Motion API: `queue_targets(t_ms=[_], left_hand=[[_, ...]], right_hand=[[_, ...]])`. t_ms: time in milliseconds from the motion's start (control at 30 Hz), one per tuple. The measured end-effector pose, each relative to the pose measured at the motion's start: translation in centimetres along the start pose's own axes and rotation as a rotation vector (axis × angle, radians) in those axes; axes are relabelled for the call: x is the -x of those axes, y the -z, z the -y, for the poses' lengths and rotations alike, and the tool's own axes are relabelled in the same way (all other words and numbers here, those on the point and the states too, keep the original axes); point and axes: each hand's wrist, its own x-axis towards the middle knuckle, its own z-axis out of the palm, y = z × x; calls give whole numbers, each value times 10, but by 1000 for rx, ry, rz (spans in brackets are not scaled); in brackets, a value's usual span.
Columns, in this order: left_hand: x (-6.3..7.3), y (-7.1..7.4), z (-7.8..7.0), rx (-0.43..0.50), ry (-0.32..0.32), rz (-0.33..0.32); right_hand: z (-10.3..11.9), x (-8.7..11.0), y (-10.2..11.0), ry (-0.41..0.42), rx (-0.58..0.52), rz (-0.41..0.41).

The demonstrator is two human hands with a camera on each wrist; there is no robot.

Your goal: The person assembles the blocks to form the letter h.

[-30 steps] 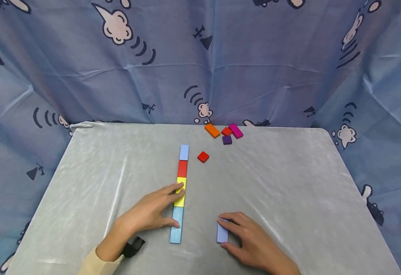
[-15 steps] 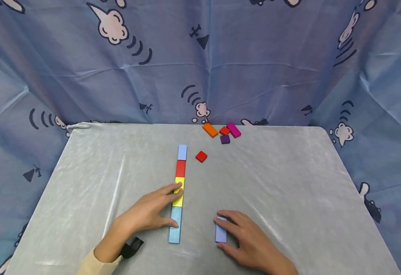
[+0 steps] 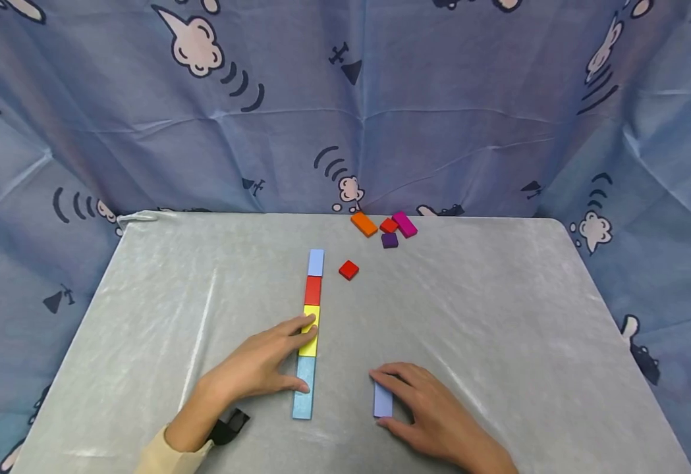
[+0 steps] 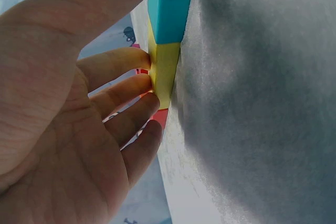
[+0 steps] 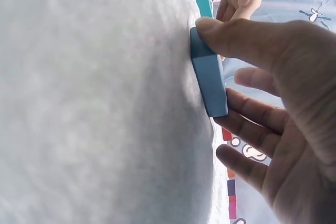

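A straight row of flat blocks runs away from me in the head view: a cyan block point(image 3: 302, 405) nearest, then yellow point(image 3: 307, 349), red point(image 3: 313, 290) and periwinkle point(image 3: 316, 262). My left hand point(image 3: 256, 365) lies along its left side, thumb on the cyan block and fingertips on the yellow part. Those fingers look loosely extended in the left wrist view. To the right of the row, my right hand point(image 3: 431, 411) holds a separate periwinkle block point(image 3: 383, 400) endwise. Its thumb point(image 5: 210, 30) presses the near end while fingers meet the far end.
A loose red block point(image 3: 348, 270) lies right of the row's far end. By the table's back edge are an orange block point(image 3: 364, 224), a small red block point(image 3: 389, 226), a purple block point(image 3: 389, 240) and a magenta block point(image 3: 405, 224). A patterned blue curtain point(image 3: 440, 118) hangs behind.
The fingers of my right hand have shifted slightly at the far end of the periwinkle block. My left hand and the row keep their places; the head view sways a little.
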Motion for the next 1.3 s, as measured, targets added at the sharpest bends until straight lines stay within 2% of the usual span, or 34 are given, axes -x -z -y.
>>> queue_targets(t_ms=[267,500,833,1067,1300], left_hand=[[0,0,0,0,-6,-3],[-3,-1,-1,4,-9,-2],[1,1,0,-7,-1,0],[0,-1,0,-11,-8,0],[-1,-1,0,-2,5,9]], right_hand=[[-1,-1,3,-2,1,14],[-8,-3,16,-13,46,-7],[-18,-19,27,43,14,-59],[-30,-37,33,-65,-65,21],[-51,-54,28,-56,-73,-41]])
